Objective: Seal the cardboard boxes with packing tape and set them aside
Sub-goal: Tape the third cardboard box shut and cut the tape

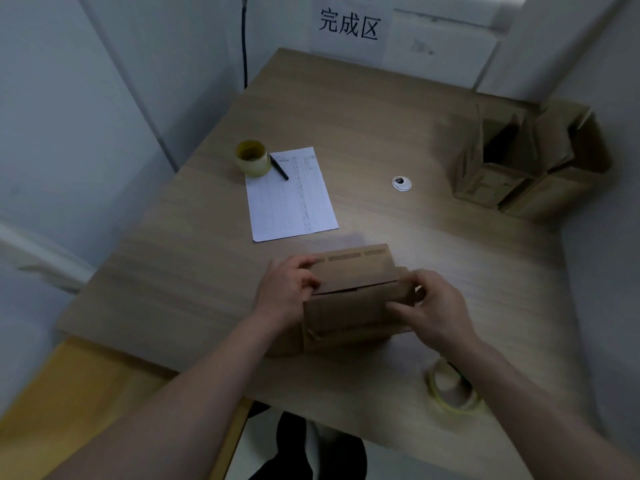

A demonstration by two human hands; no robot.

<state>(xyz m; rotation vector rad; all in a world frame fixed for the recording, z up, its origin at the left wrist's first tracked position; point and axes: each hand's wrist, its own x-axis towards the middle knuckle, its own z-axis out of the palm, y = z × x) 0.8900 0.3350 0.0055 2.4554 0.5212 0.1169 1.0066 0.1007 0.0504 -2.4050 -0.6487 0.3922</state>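
Observation:
A small brown cardboard box (349, 299) sits on the wooden table (346, 126) close to the front edge, its top flaps folded down. My left hand (287, 292) grips its left end, fingers curled over the top flap. My right hand (433, 306) grips the right end, thumb and fingers pinching the side flap. One yellowish roll of packing tape (252, 158) stands at the far left beside a sheet of paper. A second tape roll (450, 389) lies near the front right edge, partly hidden by my right forearm.
A printed sheet of paper (291, 195) with a black pen (279, 169) lies mid-table. Two open cardboard boxes (526, 161) stand at the right edge. A round cable grommet (401, 183) is set in the tabletop. A wall sign (348, 26) hangs behind.

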